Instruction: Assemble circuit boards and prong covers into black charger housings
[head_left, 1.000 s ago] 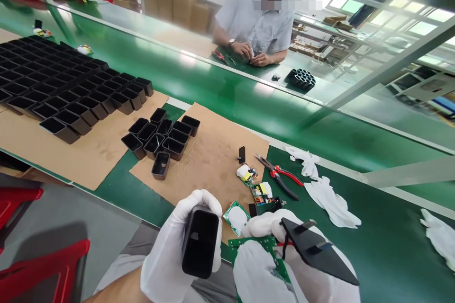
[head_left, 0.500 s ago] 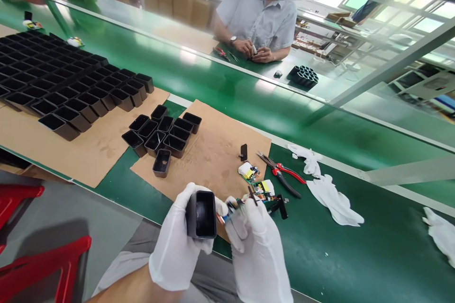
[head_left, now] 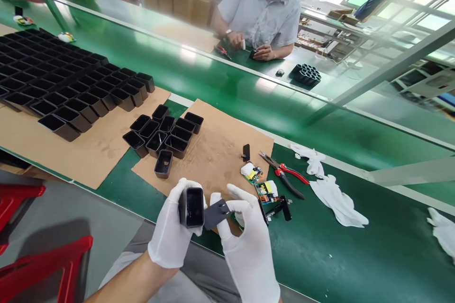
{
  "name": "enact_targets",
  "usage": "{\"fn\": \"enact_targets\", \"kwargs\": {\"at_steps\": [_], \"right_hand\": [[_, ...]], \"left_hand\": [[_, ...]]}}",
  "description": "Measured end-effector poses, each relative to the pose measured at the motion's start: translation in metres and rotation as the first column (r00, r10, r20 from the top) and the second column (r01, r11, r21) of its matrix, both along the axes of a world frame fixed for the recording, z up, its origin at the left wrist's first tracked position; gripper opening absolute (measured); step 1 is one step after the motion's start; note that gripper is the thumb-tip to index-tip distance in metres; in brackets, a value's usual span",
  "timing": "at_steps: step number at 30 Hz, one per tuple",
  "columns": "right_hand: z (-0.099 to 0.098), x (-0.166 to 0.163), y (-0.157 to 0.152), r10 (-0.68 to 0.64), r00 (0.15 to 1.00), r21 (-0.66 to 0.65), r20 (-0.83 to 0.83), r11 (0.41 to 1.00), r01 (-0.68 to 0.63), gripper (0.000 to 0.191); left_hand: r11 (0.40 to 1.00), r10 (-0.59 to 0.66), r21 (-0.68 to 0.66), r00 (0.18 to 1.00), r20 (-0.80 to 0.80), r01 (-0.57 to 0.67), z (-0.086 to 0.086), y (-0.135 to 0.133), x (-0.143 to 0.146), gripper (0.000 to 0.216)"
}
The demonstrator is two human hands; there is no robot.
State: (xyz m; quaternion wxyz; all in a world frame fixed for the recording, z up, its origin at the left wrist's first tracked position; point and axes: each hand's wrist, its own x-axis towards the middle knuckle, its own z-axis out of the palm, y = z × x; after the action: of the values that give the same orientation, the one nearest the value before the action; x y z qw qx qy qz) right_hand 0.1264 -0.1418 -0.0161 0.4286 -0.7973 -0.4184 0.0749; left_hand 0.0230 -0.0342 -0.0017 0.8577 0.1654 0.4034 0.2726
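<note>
My left hand (head_left: 170, 232), in a white glove, is wrapped round a black plastic housing (head_left: 192, 207) with its open mouth facing me. My right hand (head_left: 247, 241), also gloved, pinches a flat dark grey lid (head_left: 215, 213) with two metal prongs, its edge right beside the housing's mouth. Both hands hover over the near edge of a brown cardboard sheet (head_left: 213, 151). Just beyond my right hand lie small circuit boards (head_left: 265, 191) with yellow and white parts.
Red-handled pliers (head_left: 284, 175) and white gloves (head_left: 334, 199) lie on the green belt at right. A cluster of black housings (head_left: 163, 135) sits on the cardboard, rows more (head_left: 53, 85) at far left. A person in a grey shirt (head_left: 259, 19) works across the belt.
The housing has been turned and lowered in my left hand. My right hand brought the board and lid up to the housing; now only the grey lid shows beside its mouth.
</note>
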Motion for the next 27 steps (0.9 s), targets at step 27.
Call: {"fn": "enact_targets", "kwargs": {"at_steps": [27], "right_hand": [[0.038, 0.016, -0.055, 0.306, 0.915, 0.397, -0.264, 0.899, -0.187, 0.062]], "left_hand": [[0.975, -0.160, -0.152, 0.987, 0.031, 0.163, 0.016, -0.011, 0.006, 0.051]]}}
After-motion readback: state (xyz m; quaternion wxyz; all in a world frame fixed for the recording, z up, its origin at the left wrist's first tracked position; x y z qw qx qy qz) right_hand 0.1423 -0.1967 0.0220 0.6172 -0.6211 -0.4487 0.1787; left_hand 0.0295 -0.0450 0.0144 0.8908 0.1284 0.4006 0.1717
